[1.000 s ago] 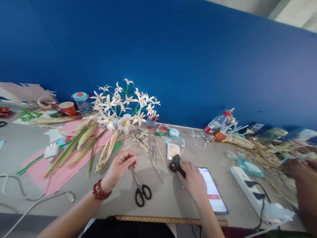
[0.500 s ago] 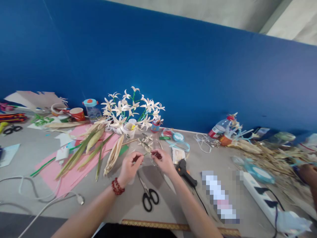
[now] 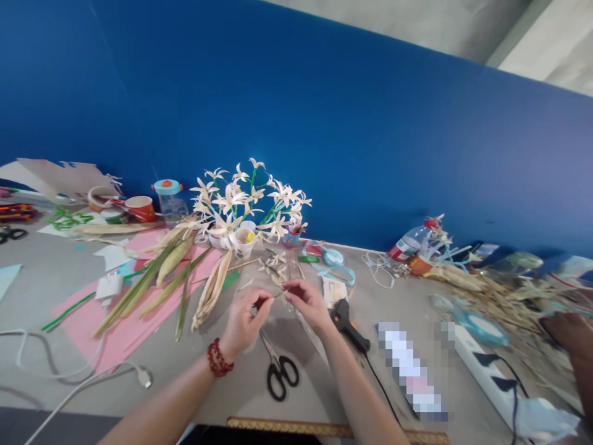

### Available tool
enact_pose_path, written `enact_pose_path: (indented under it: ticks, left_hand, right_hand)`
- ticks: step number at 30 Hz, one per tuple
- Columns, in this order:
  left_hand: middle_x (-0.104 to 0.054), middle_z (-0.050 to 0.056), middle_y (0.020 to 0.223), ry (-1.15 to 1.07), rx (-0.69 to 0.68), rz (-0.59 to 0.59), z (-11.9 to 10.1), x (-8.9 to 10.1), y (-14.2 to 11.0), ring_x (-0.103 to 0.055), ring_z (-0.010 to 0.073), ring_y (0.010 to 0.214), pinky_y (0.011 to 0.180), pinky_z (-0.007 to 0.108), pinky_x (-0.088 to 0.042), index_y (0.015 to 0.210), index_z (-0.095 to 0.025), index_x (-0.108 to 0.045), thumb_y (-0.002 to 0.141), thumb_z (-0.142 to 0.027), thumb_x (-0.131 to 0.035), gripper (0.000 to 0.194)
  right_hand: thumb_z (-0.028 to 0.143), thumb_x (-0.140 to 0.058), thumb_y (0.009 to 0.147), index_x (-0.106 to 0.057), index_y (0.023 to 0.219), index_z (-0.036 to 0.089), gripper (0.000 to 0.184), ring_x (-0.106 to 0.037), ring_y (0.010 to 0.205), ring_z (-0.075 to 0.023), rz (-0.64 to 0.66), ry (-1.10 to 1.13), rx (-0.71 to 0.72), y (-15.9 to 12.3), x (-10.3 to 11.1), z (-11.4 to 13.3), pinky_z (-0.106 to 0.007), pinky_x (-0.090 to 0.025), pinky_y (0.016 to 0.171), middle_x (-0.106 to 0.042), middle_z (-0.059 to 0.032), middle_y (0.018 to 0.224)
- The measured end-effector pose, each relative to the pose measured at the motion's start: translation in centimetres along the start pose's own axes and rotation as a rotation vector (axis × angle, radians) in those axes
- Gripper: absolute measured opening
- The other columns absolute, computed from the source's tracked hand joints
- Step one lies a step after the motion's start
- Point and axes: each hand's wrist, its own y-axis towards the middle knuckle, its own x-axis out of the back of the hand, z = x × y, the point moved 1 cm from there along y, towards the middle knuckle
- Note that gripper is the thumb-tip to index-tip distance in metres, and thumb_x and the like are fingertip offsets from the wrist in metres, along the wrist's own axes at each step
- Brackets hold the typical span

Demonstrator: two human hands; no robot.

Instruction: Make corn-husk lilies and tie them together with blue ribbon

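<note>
My left hand (image 3: 245, 318), with a red bead bracelet (image 3: 219, 357) on its wrist, pinches one end of a thin greenish strip (image 3: 278, 295). The other end is between the closed fingertips of my right hand (image 3: 308, 304). The strip is too small to tell its exact kind. Just beyond my fingers lie small loose pale petals (image 3: 274, 264). Black-handled scissors (image 3: 281, 374) rest on the table below my hands. A black glue gun (image 3: 348, 324) lies to the right of my right hand. Dried husks (image 3: 212, 290) lie to the left.
White husk flowers (image 3: 252, 198) on green stems stand in cups at the back. Green husk leaves (image 3: 152, 287) lie on pink paper (image 3: 88, 327). At right are a power strip (image 3: 482, 361), a plastic bottle (image 3: 412, 241), a husk pile (image 3: 504, 296) and another person's hand (image 3: 567, 334).
The view has shifted slightly. Both my hands stay close together on the thin strip. At the right edge, the other person's hand has moved further into view.
</note>
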Motion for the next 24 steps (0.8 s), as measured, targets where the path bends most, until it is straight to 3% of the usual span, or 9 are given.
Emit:
enact_pose_path:
  ticks: [3,5,14,24]
  left_hand:
    - [-0.063,0.002,0.074,-0.031,0.005,0.035,-0.2,-0.2,-0.2,-0.057,0.0142,0.067,0.065,0.024,-0.046,0.081,-0.018,-0.061,0.090,-0.021,-0.051,0.014]
    - [-0.063,0.002,0.075,-0.051,0.000,0.056,-0.4,-0.3,-0.3,-0.057,0.0141,0.068,0.065,0.024,-0.046,0.081,-0.018,-0.061,0.090,-0.020,-0.050,0.014]
    - [-0.064,0.003,0.076,-0.075,-0.005,0.159,-0.6,-0.7,-0.6,-0.059,0.0152,0.071,0.067,0.026,-0.045,0.083,-0.019,-0.061,0.090,-0.019,-0.050,0.012]
    - [-0.063,0.003,0.077,-0.124,-0.003,0.223,-0.7,-0.8,-0.8,-0.059,0.0152,0.072,0.068,0.026,-0.046,0.083,-0.019,-0.061,0.090,-0.017,-0.051,0.012]
  right_hand:
    - [0.032,-0.062,0.085,-0.061,0.107,0.021,0.024,-0.060,0.082,-0.0167,0.035,0.270,0.036,-1.0,0.4,1.5,-0.028,-0.050,0.072,-0.064,-0.0062,0.098]
    - [0.032,-0.065,0.084,-0.062,0.107,0.022,0.025,-0.059,0.085,-0.0175,0.053,0.327,0.068,-1.6,0.8,2.3,-0.030,-0.050,0.078,-0.062,-0.0059,0.100]
    - [0.024,-0.064,0.084,-0.060,0.102,0.023,0.019,-0.058,0.083,-0.0173,0.068,0.263,0.120,-2.1,1.7,3.0,-0.033,-0.050,0.078,-0.057,-0.0064,0.103]
    - [0.012,-0.063,0.079,-0.056,0.107,0.024,0.031,-0.057,0.082,-0.0167,0.045,0.255,0.124,-2.5,1.2,2.9,-0.032,-0.049,0.076,-0.056,-0.0028,0.092]
